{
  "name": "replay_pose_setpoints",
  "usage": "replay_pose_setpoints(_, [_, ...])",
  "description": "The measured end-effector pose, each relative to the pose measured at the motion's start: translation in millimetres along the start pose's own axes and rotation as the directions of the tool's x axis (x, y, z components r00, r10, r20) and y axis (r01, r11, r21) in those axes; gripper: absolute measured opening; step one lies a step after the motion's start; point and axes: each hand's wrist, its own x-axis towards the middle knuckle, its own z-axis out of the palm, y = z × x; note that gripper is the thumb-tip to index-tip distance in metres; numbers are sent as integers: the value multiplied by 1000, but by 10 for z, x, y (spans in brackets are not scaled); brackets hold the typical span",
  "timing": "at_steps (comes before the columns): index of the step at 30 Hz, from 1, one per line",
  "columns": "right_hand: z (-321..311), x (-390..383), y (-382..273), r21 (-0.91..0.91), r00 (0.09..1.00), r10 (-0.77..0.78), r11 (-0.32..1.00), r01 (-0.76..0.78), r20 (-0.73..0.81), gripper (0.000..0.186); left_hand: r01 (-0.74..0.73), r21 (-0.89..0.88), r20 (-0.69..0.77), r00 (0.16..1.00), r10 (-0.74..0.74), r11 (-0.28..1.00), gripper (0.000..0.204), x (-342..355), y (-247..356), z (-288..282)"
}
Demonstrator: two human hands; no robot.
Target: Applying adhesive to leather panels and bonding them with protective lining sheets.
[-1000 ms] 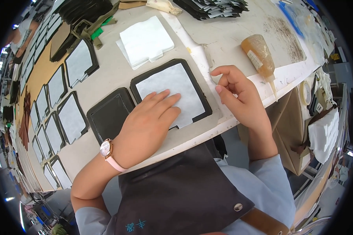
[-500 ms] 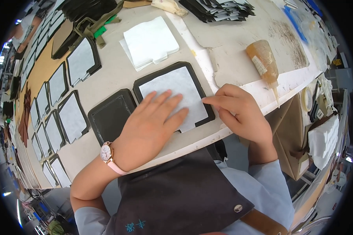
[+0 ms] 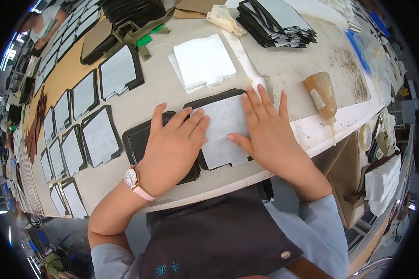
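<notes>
A pale sheet (image 3: 222, 130) lies on a black panel (image 3: 212, 98), whose dark rim shows along the far and near edges. My right hand (image 3: 271, 129) rests flat on the sheet's right side, fingers spread toward the far edge. Across the sheet's left edge lies my left hand (image 3: 174, 142), open, its fingertips on the sheet and its palm over a second black panel (image 3: 138, 139). That second panel is partly hidden by the hand. A stack of white cut sheets (image 3: 204, 60) sits just beyond.
Rows of black panels with pale sheets (image 3: 100, 135) cover the table's left side. An amber glue bottle (image 3: 321, 93) lies at the right, nozzle toward the edge. A pile of black pieces (image 3: 274, 23) stands at the back. A person (image 3: 44, 28) is at far left.
My right hand has gone from pinching at the panel's right edge to lying flat on the sheet. My left hand has shifted to the sheet's left edge. The view has moved slightly.
</notes>
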Motion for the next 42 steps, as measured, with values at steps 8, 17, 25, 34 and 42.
replay_pose_setpoints(8, [114, 158, 21, 35, 990, -137, 990, 136, 34, 88, -23, 83, -24, 999, 25, 996, 37, -52, -192, -61])
replay_pose_setpoints(17, [-181, -76, -198, 355, 818, -549, 809, 469, 171, 82, -120, -51, 4, 993, 121, 991, 34, -70, -302, -106])
replay_pose_setpoints(25, [-568, 464, 236, 811, 953, -240, 585, -8, 183, 37, -224, -315, 127, 953, 275, 922, 27, -338, -72, -335])
replay_pose_setpoints(34, [325, 1734, 107, 83, 943, -283, 950, 301, -176, 17, 35, -261, 49, 999, -23, 965, 32, 284, -597, -140])
replay_pose_setpoints(42, [302, 1714, 153, 133, 948, -221, 958, 255, -230, 6, -10, -166, -153, 988, -16, 986, 40, 504, -1057, 384])
